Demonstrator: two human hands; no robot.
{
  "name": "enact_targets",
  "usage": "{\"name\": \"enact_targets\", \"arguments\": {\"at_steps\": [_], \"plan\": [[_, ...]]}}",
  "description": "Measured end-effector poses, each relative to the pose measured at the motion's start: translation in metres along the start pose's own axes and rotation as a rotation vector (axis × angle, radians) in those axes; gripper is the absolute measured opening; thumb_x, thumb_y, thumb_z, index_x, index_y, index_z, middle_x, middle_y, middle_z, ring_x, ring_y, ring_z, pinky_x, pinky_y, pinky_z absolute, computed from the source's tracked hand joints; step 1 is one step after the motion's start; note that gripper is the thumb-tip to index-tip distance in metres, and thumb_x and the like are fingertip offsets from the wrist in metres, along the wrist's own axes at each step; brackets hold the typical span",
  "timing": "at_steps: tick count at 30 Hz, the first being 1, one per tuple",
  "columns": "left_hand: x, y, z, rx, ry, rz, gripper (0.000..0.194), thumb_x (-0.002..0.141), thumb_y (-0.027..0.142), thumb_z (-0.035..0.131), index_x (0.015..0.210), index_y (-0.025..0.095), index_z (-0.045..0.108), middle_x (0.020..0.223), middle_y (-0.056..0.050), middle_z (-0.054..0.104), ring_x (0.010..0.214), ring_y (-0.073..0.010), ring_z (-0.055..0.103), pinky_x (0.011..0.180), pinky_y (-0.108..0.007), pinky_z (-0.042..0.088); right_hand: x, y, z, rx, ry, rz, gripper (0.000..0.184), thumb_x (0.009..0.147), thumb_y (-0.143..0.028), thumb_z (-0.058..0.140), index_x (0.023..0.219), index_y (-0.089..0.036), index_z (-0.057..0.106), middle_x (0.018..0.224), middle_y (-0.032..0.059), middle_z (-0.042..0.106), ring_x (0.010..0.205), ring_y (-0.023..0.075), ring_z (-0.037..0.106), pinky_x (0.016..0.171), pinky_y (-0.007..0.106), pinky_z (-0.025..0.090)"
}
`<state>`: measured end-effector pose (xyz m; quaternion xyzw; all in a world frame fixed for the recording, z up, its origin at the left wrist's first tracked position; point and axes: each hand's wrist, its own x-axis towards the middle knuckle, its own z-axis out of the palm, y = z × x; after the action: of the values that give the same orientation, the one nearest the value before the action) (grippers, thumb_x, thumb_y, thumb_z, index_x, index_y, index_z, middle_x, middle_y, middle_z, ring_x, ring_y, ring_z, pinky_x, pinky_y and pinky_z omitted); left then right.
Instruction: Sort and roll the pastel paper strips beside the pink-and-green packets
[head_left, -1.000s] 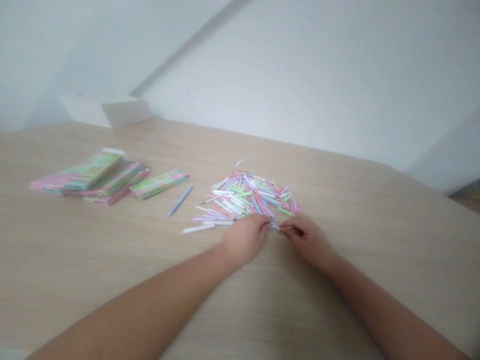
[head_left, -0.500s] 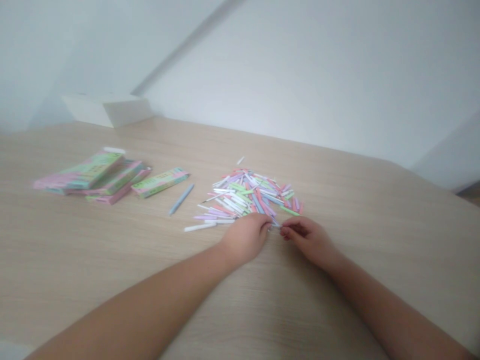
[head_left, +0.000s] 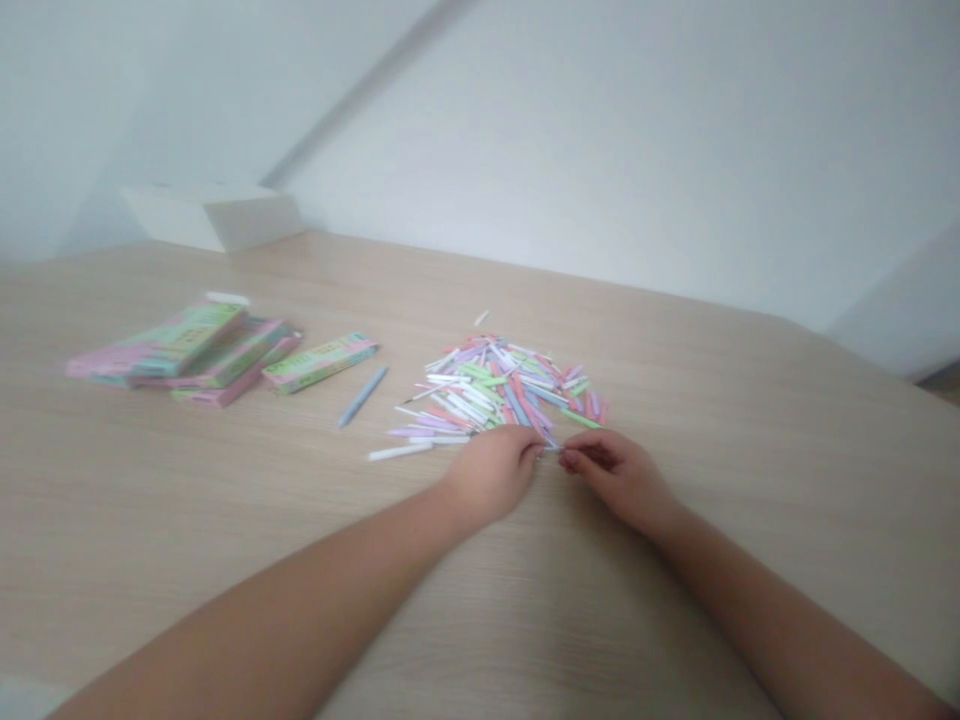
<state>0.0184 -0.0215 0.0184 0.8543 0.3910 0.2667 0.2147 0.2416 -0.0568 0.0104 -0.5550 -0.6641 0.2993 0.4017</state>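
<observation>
I'm pinching a thin pale piece [head_left: 552,449] btwn both hands, just at the near edge of the pile [head_left: 491,390] on the table [head_left: 450,640]. Not much is changing vs. a sec ago: both hands are staying put, but the piece seems to be lying flatter across the gap now, so I'm apparently lining it up rather than reaching for another.

My L grip [head_left: 491,480] is closing on one end, tips partly hidden, so I can't tell exactly how the fingers are sitting. My R grip [head_left: 626,485] is pinching the other end btwn thumb & fingers, palm side curling open a bit. Too blurry to ID the piece or say if it's one part or two.

The pile's spreading out just beyond my hands: slim bits in white, purple, green, blue & coral, lying every which way. A white stick [head_left: 400,453] is lying at its L edge, & a small white bit [head_left: 482,318] is resting apart at the far side. Further L, a blue pen-like stick [head_left: 363,397] is lying alone, w/ a green-pink box [head_left: 321,363] near it & stacked boxes [head_left: 199,345] beyond.
</observation>
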Motion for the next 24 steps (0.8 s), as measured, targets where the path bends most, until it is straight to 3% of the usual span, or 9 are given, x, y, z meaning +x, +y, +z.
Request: {"name": "enact_targets", "arguments": {"at_steps": [5,10,15,19,22,24], "plan": [[-0.001,0.0,0.0,-0.015,-0.005,0.023,0.029,0.102,0.03,0.046,0.103,0.024,0.074,0.103,-0.004,0.077,0.097,-0.0232,0.07,0.083,-0.033,0.052,-0.001,-0.002,0.0,-0.107,-0.001,-0.035,0.027,0.087,-0.049,0.072,0.094,-0.024,0.076,0.087,0.0052,0.077,0.076,0.0216,0.071,0.07,0.036,0.059],[-0.002,0.005,-0.002,-0.263,-0.004,0.007,0.019,0.099,0.032,0.055,0.102,0.024,0.072,0.099,0.0,0.077,0.093,-0.0182,0.07,0.082,-0.028,0.052,-0.003,-0.004,0.005,-0.007,-0.079,-0.049,0.029,0.089,-0.052,0.07,0.093,-0.024,0.076,0.089,0.0056,0.079,0.082,0.0228,0.074,0.077,0.038,0.062],[-0.004,0.008,-0.001,-0.46,-0.007,-0.084,0.014,0.092,0.035,0.068,0.097,0.022,0.064,0.091,0.001,0.076,0.082,-0.0153,0.07,0.074,-0.026,0.051,-0.006,-0.006,0.001,0.032,-0.172,-0.044,0.048,0.09,-0.051,0.07,0.131,-0.025,0.07,0.114,0.0095,0.08,0.103,0.0283,0.076,0.09,0.044,0.062],[-0.005,0.008,-0.002,-0.379,-0.032,-0.137,0.026,0.088,0.045,0.072,0.097,0.023,0.062,0.081,0.003,0.073,0.075,-0.0162,0.068,0.064,-0.026,0.046,-0.008,-0.01,-0.003,-0.172,-0.223,-0.108,0.037,0.096,-0.045,0.062,0.125,-0.027,0.075,0.124,0.0089,0.077,0.109,0.0289,0.074,0.089,0.041,0.063],[-0.002,0.008,-0.012,-0.252,-0.011,-0.145,0.034,0.089,0.054,0.069,0.103,0.024,0.063,0.079,0.003,0.072,0.075,-0.0176,0.067,0.062,-0.027,0.044,-0.008,-0.008,-0.001,-0.206,-0.22,-0.107,0.035,0.097,-0.045,0.059,0.119,-0.026,0.077,0.107,0.0077,0.08,0.094,0.0259,0.076,0.078,0.037,0.064],[0.001,0.005,-0.023,-0.122,0.003,-0.103,0.035,0.096,0.057,0.058,0.101,0.023,0.064,0.082,0.0,0.072,0.077,-0.0189,0.068,0.064,-0.028,0.045,-0.008,-0.004,0.001,-0.201,-0.194,-0.091,0.035,0.096,-0.046,0.06,0.121,-0.025,0.075,0.098,0.0065,0.08,0.084,0.0237,0.075,0.073,0.035,0.064]]}}
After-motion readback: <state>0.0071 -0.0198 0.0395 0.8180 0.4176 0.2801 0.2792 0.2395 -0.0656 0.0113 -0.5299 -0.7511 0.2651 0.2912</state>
